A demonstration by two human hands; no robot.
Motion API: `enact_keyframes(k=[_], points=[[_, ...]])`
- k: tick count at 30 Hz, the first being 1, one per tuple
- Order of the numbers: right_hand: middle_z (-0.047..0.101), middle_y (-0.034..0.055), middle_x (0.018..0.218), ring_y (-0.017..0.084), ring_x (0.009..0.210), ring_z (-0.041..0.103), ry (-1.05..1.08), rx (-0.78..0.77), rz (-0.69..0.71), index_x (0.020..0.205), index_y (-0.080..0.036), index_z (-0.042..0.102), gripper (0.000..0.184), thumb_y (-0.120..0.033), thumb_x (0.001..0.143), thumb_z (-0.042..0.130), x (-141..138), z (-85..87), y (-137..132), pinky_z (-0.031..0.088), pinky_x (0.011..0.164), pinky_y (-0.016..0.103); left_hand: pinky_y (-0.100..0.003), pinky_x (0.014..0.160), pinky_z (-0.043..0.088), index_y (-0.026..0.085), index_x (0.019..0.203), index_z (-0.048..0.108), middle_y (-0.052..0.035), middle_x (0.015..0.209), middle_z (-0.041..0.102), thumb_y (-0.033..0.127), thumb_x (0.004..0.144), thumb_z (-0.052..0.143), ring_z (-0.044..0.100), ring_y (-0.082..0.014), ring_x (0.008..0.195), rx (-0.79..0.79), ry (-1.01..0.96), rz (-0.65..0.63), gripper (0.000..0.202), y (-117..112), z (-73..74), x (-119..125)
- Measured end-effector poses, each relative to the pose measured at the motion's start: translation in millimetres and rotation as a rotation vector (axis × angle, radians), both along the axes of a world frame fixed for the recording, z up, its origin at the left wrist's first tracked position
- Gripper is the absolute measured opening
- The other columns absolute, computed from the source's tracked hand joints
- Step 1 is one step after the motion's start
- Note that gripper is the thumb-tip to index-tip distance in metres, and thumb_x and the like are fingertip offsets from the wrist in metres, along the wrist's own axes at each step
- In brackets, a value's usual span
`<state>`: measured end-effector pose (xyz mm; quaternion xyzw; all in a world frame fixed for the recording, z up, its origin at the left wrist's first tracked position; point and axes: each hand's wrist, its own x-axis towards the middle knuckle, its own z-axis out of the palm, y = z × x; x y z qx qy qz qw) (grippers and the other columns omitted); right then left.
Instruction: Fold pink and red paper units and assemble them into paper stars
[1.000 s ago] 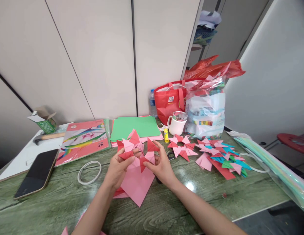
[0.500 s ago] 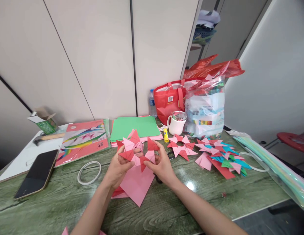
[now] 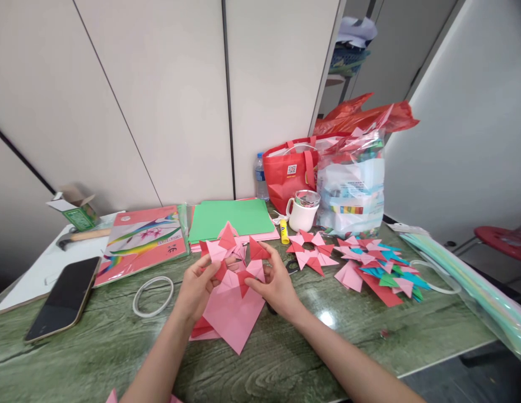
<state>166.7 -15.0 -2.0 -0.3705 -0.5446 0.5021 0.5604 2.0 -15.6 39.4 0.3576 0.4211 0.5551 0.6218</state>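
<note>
Remote log, head view. Nearest me, the pink sheet (image 3: 235,324), my landmark, lies on the table (image 3: 348,330). At its far end I have the red-and-pink folded ring (image 3: 230,279) in both hands: left hand (image 3: 195,288) pinching its left side, right hand (image 3: 279,285) its right, thumbs in front, both grips narrow. Ring touching sheet: cannot tell. Left of the sheet: white hoop (image 3: 149,315). Beyond it, rightward: paper star (image 3: 303,259), glue stick (image 3: 284,232), white mug (image 3: 301,217); farther still, red bag (image 3: 288,182).
</note>
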Motion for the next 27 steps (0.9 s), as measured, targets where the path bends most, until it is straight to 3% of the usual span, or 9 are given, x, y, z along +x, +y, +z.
enact_keyframes(k=[5,11,15,18,20,23,27], points=[[0.067,0.0032,0.088,0.019,0.069,0.065,-0.072,0.013,0.054,0.129,-0.026,0.034,0.071,-0.019,0.067,0.068,0,-1.1,-1,0.054,0.059,0.032,-0.03,0.061,0.053,0.01,0.08,0.067,-0.0109,0.079,0.073,0.03,0.062,0.074,0.069,-0.0233,0.069,-0.027,0.013,0.085,0.028,4,-1.2,-5],[0.067,0.0033,0.09,0.017,0.064,0.062,-0.142,0.051,0.053,0.129,-0.026,0.036,0.069,-0.024,0.068,0.069,-1,-1.4,-2,0.051,0.057,0.029,-0.03,0.055,0.051,0.009,0.077,0.066,-0.0113,0.079,0.073,0.026,0.059,0.077,0.067,-0.0201,0.058,-0.063,0.016,0.091,0.026,4,-1.3,-7],[0.063,0.0025,0.075,0.016,0.058,0.059,-0.089,0.025,-0.125,0.117,-0.022,0.049,0.036,-0.039,0.085,0.046,5,0.9,6,0.049,0.052,0.028,-0.026,0.05,0.049,0.009,0.074,0.065,-0.011,0.077,0.073,0.026,0.061,0.076,0.065,-0.0168,0.054,-0.04,-0.02,0.076,0.024,4,-0.3,-7],[0.063,0.0051,0.08,0.018,0.067,0.061,-0.084,0.033,-0.256,0.096,-0.021,0.058,0.029,-0.041,0.088,0.038,14,-2.2,16,0.051,0.059,0.031,-0.023,0.047,0.047,0.009,0.075,0.064,-0.0093,0.075,0.072,0.027,0.062,0.076,0.062,-0.0137,0.049,-0.023,-0.015,0.056,0.025,4,-0.2,-7],[0.064,0.0063,0.085,0.021,0.08,0.061,-0.231,0.12,-0.275,0.087,-0.021,0.061,0.02,-0.034,0.084,0.047,17,-9.4,23,0.05,0.07,0.035,-0.022,0.045,0.046,0.01,0.073,0.064,-0.0085,0.073,0.072,0.029,0.063,0.075,0.06,-0.0119,0.045,-0.028,-0.006,-0.004,0.024,3,0.0,-7],[0.063,0.0083,0.099,0.025,0.099,0.057,-0.462,0.247,-0.172,0.083,-0.022,0.068,0.013,-0.022,0.078,0.055,17,-25.7,28,0.044,0.087,0.043,-0.021,0.043,0.046,0.011,0.064,0.062,-0.008,0.068,0.071,0.031,0.065,0.074,0.06,-0.0122,0.042,-0.012,-0.003,-0.147,0.023,-1,1.0,-7],[0.056,0.0085,0.119,0.027,0.117,0.046,-0.675,0.362,-0.131,0.099,-0.027,0.067,0.025,-0.019,0.079,0.055,10,-45.1,27,0.037,0.096,0.048,-0.023,0.039,0.045,0.009,0.06,0.064,-0.0083,0.056,0.068,0.035,0.067,0.072,0.06,-0.0153,0.039,0.045,-0.015,-0.388,0.027,-6,1.0,-11]])
